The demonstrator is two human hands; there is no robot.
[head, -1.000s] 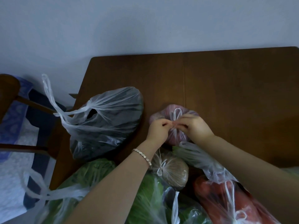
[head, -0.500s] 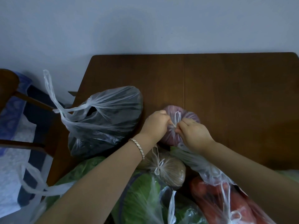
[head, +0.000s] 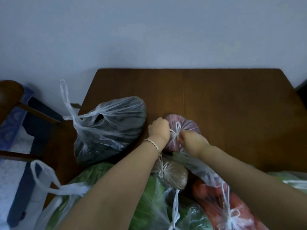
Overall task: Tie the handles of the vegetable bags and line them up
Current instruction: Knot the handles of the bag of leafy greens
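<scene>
A small clear bag of purple vegetables (head: 188, 126) lies mid-table. My left hand (head: 159, 129) grips one handle strand at the bag's left side. My right hand (head: 191, 141) pinches the other strand just right of the white knot (head: 177, 132). A big bag of dark vegetables (head: 113, 127) lies to the left with loose handles. Nearer me sit a knotted bag of brown vegetables (head: 174, 174), a knotted bag of red ones (head: 221, 206) and green leafy bags (head: 149, 203).
The brown wooden table (head: 232, 105) stands against a pale wall. A wooden chair with blue cloth (head: 16, 113) is at the left. One more green bag (head: 292, 180) shows at the right edge.
My hands have drawn apart, the left going left and the right staying by the knot, pulling the purple bag's handle strands tighter. The view has tilted up a little.
</scene>
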